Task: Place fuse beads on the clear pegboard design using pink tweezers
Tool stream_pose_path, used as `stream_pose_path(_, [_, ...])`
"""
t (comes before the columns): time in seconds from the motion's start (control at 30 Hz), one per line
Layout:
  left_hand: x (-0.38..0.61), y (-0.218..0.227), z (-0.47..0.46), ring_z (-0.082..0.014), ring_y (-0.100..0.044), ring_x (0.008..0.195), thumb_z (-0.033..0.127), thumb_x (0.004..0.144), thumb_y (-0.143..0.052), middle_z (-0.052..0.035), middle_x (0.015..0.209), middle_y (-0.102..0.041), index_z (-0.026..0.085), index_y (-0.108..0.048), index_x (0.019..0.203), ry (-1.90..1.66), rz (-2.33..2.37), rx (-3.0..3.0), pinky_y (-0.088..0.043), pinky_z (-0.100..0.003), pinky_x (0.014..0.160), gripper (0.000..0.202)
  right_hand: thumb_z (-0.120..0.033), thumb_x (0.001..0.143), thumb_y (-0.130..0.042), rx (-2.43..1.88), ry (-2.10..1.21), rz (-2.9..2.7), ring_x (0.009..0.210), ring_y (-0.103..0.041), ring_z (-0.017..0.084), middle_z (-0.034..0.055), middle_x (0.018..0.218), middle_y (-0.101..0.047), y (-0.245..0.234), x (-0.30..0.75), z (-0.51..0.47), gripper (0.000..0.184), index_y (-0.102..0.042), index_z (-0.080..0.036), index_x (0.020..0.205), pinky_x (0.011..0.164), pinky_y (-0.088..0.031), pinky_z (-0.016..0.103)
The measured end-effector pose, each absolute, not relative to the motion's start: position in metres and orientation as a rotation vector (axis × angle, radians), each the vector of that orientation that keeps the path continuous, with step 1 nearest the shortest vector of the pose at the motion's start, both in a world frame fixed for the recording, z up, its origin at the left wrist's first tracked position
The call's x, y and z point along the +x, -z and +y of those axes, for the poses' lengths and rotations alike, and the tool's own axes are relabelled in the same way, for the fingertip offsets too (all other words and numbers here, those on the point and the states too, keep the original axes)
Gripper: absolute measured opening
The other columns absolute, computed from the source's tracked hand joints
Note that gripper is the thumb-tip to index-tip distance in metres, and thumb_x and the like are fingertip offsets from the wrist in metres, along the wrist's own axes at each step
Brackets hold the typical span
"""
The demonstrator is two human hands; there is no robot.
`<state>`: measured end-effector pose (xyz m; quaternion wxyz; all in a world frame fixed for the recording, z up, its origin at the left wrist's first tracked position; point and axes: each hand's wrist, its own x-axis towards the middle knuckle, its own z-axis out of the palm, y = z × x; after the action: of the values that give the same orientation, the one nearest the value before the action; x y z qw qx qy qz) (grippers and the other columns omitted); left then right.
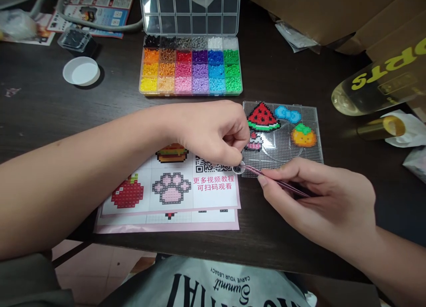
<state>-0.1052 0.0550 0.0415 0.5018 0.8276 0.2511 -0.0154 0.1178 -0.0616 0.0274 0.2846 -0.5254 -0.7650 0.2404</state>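
The right hand (328,200) is pinching the tweezers (282,183) in its grip, their long axis running left and slightly away toward the cup (238,168), which is sitting left of that grip, at the thumb of the left hand (213,127). That nearer hand is reaching over the sheets (216,200), fingers curling; I cannot tell whether it is pinching the cup

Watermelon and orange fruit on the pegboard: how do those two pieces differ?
Shape: the watermelon is a pointed wedge, while the orange fruit is rounded.
Colour: the watermelon is red with dark spots and a green rind below; the fruit is orange with green on top.
Size: the watermelon looks larger than the fruit.
Both lie on the clear pegboard.
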Motion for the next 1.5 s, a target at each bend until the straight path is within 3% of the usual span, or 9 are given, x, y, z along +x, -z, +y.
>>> stream_pose_path(1.5, [-0.1044, -0.0359, 0.0568, -0.0038, -0.043, 0.049, 0.003, 0.075, -0.057, 0.0078, 0.050, -0.052, 0.014, -0.066, 0.060, -0.007, 0.589, 1.982, -0.031, -0.016, 0.046, 0.021, -0.014, 0.088, -0.071, -1.353, -0.666, -2.043, 0.046, -0.062, 0.008, -0.0028, 0.071, -0.080, -0.0265, 0.1175, -0.0632, 0.013, -0.074, -0.023, 0.078, 0.042, -0.045, 0.018])
